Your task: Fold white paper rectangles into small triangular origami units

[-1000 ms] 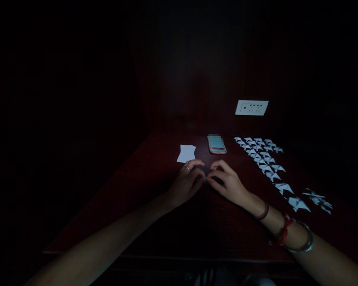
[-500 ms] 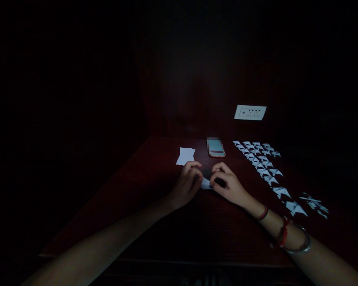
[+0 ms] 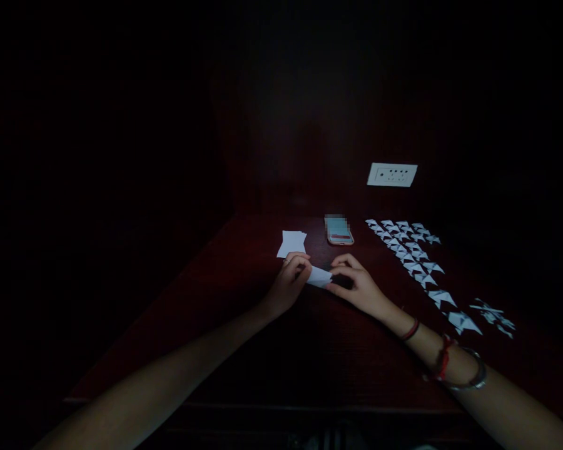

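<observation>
A small folded piece of white paper (image 3: 318, 277) is held between my two hands just above the dark red table (image 3: 244, 369). My left hand (image 3: 287, 284) pinches its left end, with the fingertips closed on it. At the right end, my right hand (image 3: 359, 287) grips the paper between thumb and fingers. Beyond my left hand lies a small stack of white paper sheets (image 3: 291, 242), its near edge close to my fingers. How the paper is creased under my fingertips is hidden.
A phone (image 3: 339, 231) with a lit screen lies past my hands. Rows of folded white paper figures (image 3: 415, 255) run down the right side, with a pile of thin paper strips (image 3: 495, 317) beside them. A socket plate (image 3: 392, 175) is on the back wall.
The folded paper shows more between my hands. My left hand has shifted slightly left and up, widening the gap between the hands.
</observation>
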Demonstrator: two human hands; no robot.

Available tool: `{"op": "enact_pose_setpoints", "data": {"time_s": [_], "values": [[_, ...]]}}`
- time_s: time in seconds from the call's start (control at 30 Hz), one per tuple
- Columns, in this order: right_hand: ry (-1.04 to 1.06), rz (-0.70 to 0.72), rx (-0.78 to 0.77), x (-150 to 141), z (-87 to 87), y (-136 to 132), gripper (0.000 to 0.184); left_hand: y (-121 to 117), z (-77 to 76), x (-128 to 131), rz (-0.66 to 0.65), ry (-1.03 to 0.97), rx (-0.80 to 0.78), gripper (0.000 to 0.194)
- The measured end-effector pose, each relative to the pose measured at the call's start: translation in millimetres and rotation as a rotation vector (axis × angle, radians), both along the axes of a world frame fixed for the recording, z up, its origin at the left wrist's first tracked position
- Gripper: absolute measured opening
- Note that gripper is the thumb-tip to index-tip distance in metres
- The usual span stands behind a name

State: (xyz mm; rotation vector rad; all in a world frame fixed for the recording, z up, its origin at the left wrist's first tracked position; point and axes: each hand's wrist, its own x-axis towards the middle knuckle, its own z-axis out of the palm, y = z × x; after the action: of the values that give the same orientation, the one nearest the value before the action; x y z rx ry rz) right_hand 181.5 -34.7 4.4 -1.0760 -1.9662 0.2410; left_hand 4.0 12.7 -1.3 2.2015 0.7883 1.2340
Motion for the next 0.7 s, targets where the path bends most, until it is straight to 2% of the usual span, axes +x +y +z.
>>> {"op": "enact_pose_setpoints", "data": {"time_s": [0.07, 0.17, 0.3, 0.43, 0.57, 0.7], "values": [[0.021, -0.005, -0.002, 0, -1.8, 1, 0.006, 0, -0.6, 1, -0.033, 0.002, -0.012, 0.012], [0.042, -0.052, 0.003, 3, -3.7, 4, 0.005, 0, -3.1, 1, -0.043, 0.043, 0.008, 0.011], [0.029, -0.103, -0.011, 4, -2.5, 5, 0.008, -2, -1.6, 0, -0.002, 0.143, 0.125, 0.007], [-0.082, -0.06, -0.086, -1, 2.6, 0, 0.008, -9, 8.2, -1, -0.018, 0.253, 0.217, 0.026], [-0.17, -0.029, -0.068, -4, 5.2, -5, 0.009, -9, 11.6, -1, -0.074, 0.298, 0.251, 0.01], [-0.148, -0.033, -0.049, -3, 4.9, -4, 0.01, -3, 7.7, -1, -0.078, 0.249, 0.223, 0.009]]}}
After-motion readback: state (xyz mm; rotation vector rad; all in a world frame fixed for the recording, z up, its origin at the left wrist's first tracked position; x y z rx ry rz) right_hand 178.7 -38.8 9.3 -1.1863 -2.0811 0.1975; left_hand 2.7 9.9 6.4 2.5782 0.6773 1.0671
